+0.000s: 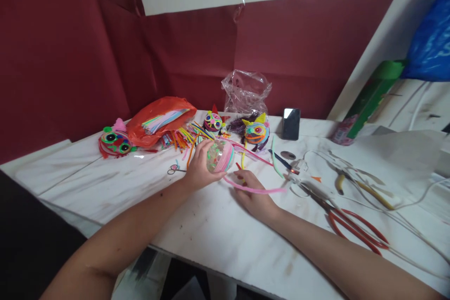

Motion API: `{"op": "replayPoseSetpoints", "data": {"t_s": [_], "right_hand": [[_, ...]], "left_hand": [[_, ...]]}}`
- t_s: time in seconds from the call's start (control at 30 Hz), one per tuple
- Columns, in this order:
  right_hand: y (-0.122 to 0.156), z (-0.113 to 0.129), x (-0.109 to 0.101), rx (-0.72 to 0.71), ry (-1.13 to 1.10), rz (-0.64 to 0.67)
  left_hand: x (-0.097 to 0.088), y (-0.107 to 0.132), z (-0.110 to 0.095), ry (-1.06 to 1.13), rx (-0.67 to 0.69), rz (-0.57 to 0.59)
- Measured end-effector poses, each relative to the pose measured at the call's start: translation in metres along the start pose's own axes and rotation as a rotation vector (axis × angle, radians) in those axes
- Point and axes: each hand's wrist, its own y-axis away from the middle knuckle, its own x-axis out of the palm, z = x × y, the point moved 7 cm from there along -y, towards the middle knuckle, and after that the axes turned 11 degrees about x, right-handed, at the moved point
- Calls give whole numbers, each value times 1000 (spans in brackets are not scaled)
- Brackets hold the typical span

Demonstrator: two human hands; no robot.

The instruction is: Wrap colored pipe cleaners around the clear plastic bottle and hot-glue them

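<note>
My left hand (198,168) holds a round ball (220,155) partly wrapped in pink pipe cleaner, a little above the white table (218,229). A pink pipe cleaner (258,190) runs from the ball to the right across my right hand (255,197), which rests on the table and pinches the strand near its fingertips. Behind the ball stand two finished pipe-cleaner creatures, one with red ears (213,122) and one with yellow ears (256,132).
A third creature (114,142) lies at the far left beside an orange bag of paper (160,119) and loose pipe cleaners (181,139). A clear bag (246,91), a phone (291,123), a glue gun (298,168), pliers (355,183) and red-handled scissors (351,227) lie to the right.
</note>
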Motion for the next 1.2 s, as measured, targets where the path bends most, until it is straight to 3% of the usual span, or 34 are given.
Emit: {"op": "replayPoseSetpoints", "data": {"t_s": [0.3,0.53,0.67,0.8,1.07,1.2], "right_hand": [[0,13,-3,-69,15,-18],[-2,14,-1,-101,49,-24],[-5,3,2,-23,2,-49],[-9,-3,9,38,37,7],[-19,6,10,52,190,64],[-26,16,-3,29,271,81]], "left_hand": [[0,2,4,-50,14,-22],[-7,1,-5,-126,160,-28],[-6,1,-11,-172,225,1],[-6,2,-15,-177,269,18],[-7,-4,-2,-209,235,28],[-5,-6,9,-194,147,27]]}}
